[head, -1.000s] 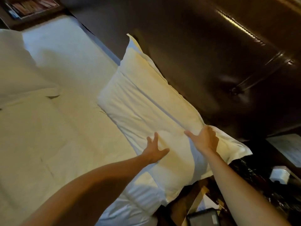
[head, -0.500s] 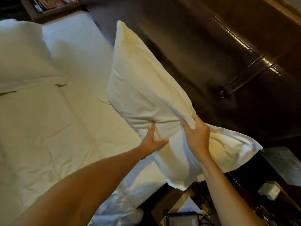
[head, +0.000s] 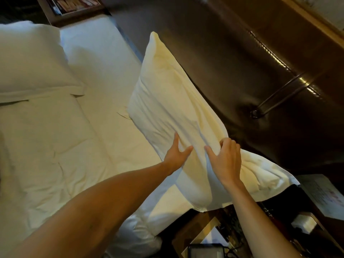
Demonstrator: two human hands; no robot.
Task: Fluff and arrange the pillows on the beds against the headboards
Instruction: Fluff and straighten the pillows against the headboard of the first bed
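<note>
Since a half-second ago, your pillow (head: 173,101) tilts further toward the headboard (head: 232,53), far corner lowered. Your right hand (head: 226,161) bunches and grips its upper edge; fingertips are hidden in the folds. Your left hand (head: 176,155) lies flat, fingers spread, against its face. Its near corner overhangs the bed (head: 55,146). Beyond your left hand lies a second pillow (head: 31,58), cut off. Items on the nightstand (head: 316,216) below your right hand are indistinct.
</note>
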